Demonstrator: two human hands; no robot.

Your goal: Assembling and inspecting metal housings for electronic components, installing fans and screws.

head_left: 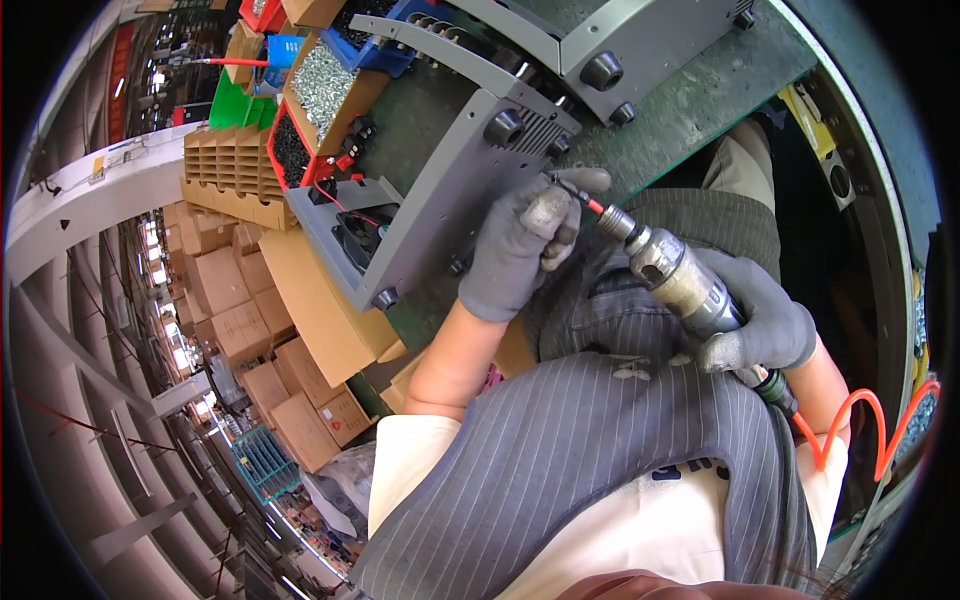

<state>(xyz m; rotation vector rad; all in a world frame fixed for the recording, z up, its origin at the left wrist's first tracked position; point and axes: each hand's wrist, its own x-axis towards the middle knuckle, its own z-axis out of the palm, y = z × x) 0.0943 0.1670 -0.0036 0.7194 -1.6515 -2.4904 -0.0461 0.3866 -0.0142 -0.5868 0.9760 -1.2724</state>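
My right hand [768,312], in a grey work glove, wraps round a pneumatic screwdriver [672,272] with a metal front and a dark grip. Its slim bit, with a red band, points up and left at my left hand [525,240]. That hand, gloved too, has its fingers curled closed by the bit's tip; whatever they pinch is hidden. Just beyond it stands a grey metal housing [440,200] with round black feet and vent slots, its side turned towards me. The tip and my left fingers are close to this side; whether they touch it I cannot tell.
A second grey housing [655,50] stands further right on the green bench [660,145]. At the far left are a box of silver screws [322,85], a red bin of black parts [290,150] and a cardboard divider [232,165]. An orange coiled hose [855,400] trails from the screwdriver.
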